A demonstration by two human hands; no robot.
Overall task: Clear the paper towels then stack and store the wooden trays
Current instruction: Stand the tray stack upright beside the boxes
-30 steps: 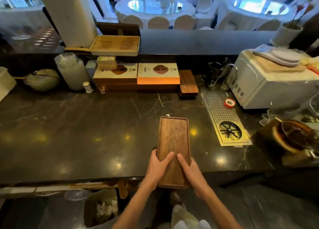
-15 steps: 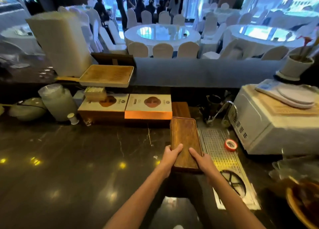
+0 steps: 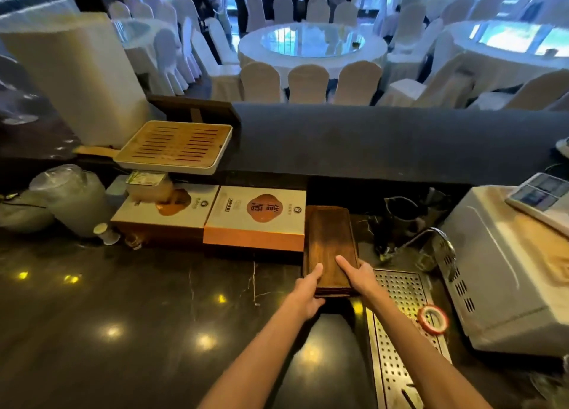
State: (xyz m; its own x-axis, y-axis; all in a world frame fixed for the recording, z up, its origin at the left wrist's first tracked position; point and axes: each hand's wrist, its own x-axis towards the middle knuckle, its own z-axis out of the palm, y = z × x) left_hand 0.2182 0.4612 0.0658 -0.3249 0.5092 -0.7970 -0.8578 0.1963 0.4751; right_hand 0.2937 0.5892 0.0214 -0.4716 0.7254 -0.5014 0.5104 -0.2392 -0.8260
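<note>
A stack of dark wooden trays (image 3: 330, 239) lies lengthwise at the back of the dark marble counter (image 3: 123, 301), right beside the orange-and-white boxes. My left hand (image 3: 308, 288) grips its near left corner, thumb on top. My right hand (image 3: 355, 274) grips the near right corner the same way. Layered tray edges show at the near end between my hands. No paper towels are in view.
Two flat gift boxes (image 3: 257, 216) sit left of the trays. A slatted bamboo tray (image 3: 175, 147) rests on the ledge above. A perforated metal drain tray (image 3: 400, 331) with a red tape roll (image 3: 432, 319) lies right, beside a white appliance (image 3: 508, 270). Plastic cups (image 3: 72, 199) stand left.
Both hands have pushed the wooden tray from the counter's near edge to the back, onto the tray beside the boxes. The view has tilted up toward the dining hall.
</note>
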